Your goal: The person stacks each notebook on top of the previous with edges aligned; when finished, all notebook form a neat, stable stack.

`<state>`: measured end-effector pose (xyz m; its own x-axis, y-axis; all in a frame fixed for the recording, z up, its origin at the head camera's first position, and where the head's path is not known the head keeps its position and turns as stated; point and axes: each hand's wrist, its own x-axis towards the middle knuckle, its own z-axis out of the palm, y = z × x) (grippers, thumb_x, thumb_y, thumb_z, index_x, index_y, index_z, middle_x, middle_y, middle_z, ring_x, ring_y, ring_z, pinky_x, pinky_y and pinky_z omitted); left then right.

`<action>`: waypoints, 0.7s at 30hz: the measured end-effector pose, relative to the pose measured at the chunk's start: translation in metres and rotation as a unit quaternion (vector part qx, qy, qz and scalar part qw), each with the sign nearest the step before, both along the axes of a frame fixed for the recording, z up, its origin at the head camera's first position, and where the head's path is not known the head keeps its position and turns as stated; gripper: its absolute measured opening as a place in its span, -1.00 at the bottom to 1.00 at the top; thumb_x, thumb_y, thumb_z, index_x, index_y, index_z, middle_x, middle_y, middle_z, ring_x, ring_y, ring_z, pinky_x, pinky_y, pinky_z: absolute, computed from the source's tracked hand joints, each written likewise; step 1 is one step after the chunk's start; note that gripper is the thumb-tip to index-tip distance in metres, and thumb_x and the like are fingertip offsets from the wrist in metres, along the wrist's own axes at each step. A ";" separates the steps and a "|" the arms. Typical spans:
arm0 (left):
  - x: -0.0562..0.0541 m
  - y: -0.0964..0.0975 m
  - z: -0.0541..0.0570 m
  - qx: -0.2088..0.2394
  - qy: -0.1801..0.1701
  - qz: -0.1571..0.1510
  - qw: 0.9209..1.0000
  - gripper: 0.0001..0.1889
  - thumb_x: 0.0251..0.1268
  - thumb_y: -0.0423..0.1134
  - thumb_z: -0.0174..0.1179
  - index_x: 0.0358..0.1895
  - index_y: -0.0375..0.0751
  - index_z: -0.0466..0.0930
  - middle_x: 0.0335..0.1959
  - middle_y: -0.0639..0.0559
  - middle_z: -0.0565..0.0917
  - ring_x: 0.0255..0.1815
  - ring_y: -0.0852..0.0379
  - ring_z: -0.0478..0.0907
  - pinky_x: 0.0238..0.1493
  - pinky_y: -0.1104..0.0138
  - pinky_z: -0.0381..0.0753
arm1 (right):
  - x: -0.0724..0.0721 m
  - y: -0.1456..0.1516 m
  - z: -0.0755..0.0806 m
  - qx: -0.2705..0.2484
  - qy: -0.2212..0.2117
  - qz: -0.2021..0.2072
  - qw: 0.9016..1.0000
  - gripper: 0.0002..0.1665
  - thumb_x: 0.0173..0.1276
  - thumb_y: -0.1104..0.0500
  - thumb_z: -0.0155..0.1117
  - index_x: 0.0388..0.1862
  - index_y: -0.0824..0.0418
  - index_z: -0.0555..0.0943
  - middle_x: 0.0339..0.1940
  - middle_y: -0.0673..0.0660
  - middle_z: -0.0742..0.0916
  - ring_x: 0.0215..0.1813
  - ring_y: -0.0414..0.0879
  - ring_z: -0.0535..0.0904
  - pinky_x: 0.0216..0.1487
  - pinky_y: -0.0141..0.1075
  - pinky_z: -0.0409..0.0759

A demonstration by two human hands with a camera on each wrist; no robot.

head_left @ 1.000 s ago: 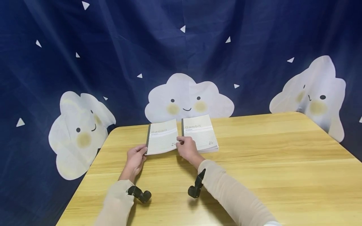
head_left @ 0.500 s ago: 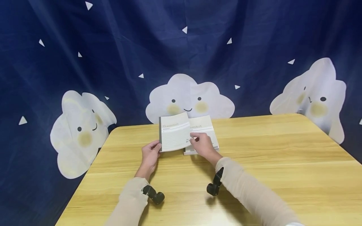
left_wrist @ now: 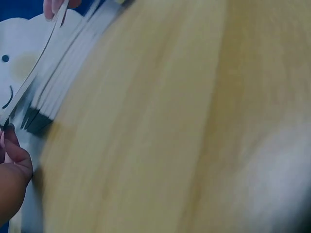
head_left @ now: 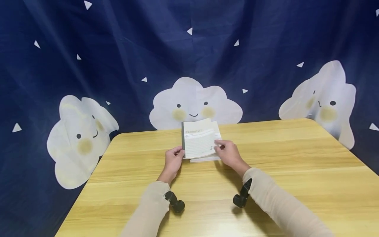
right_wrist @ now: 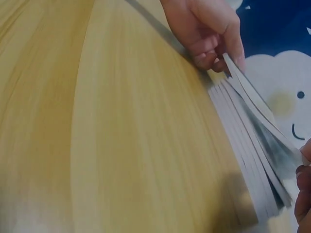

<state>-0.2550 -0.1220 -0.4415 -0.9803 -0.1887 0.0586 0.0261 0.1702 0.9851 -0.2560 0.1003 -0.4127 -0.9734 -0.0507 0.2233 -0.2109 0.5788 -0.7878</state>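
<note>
A pale notebook (head_left: 197, 141) with "Gambit" on its cover and a dark spine is held tilted over a stack of similar notebooks (right_wrist: 243, 155). My left hand (head_left: 173, 161) pinches its lower left corner at the spine. With thumb and fingers, my right hand (head_left: 230, 154) pinches the lower part of its right edge. Both wrist views show the held notebook bowed, with a gap between it and much of the stack. In the head view it covers most of the stack, whose right side and front edge stick out.
The stack lies near the far edge of a wooden table (head_left: 284, 154). Behind hangs a dark blue curtain (head_left: 127, 59) with white clouds and small triangles. A black wrist camera (head_left: 175, 201) sits on my left sleeve, another (head_left: 243, 195) on my right.
Both hands have carried the notebook rightward, from beside the stack to over it. The stack's printed cover, visible earlier, is now mostly hidden.
</note>
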 end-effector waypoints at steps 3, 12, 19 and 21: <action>-0.001 0.008 -0.001 -0.010 0.001 -0.011 1.000 -0.68 0.28 -0.43 0.09 0.08 -0.47 0.53 -0.12 -0.23 0.60 -0.09 0.05 0.48 -0.09 0.39 0.54 | 0.002 0.008 -0.003 -0.003 0.008 -0.001 1.000 -0.59 0.26 0.27 0.17 0.09 0.32 0.59 -0.05 0.26 0.71 -0.17 -0.01 0.57 -0.22 -0.31 0.51; -0.004 0.016 0.000 -0.056 -0.014 -0.021 0.998 -0.66 0.29 -0.43 0.07 0.12 -0.42 0.52 -0.10 -0.20 0.61 -0.04 0.02 0.49 0.05 0.25 0.55 | 0.004 0.017 -0.013 0.004 0.005 -0.017 1.000 -0.60 0.27 0.25 0.18 0.09 0.29 0.60 -0.05 0.26 0.71 -0.13 0.01 0.59 -0.19 -0.29 0.54; -0.005 0.019 0.001 -0.103 -0.026 -0.031 0.994 -0.66 0.33 -0.39 0.03 0.14 -0.38 0.51 -0.09 -0.17 0.60 -0.01 0.01 0.49 0.07 0.19 0.54 | 0.005 0.018 -0.019 0.006 0.015 -0.018 1.000 -0.60 0.33 0.25 0.12 0.13 0.32 0.57 -0.06 0.27 0.71 -0.20 -0.02 0.57 -0.29 -0.33 0.51; -0.004 0.020 0.002 -0.109 -0.027 -0.030 0.993 -0.65 0.33 -0.39 0.03 0.15 -0.39 0.51 -0.09 -0.19 0.61 -0.01 0.00 0.49 0.07 0.19 0.54 | 0.006 0.018 -0.021 0.010 0.023 -0.020 0.999 -0.61 0.33 0.26 0.12 0.13 0.33 0.57 -0.06 0.28 0.71 -0.20 -0.02 0.58 -0.29 -0.32 0.52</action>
<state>-0.2593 -0.1018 -0.4399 -0.9922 -0.1182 0.0391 -0.0088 0.3796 0.9251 -0.2496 0.1185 -0.4339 -0.9635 -0.0163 0.2671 -0.2226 0.6030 -0.7661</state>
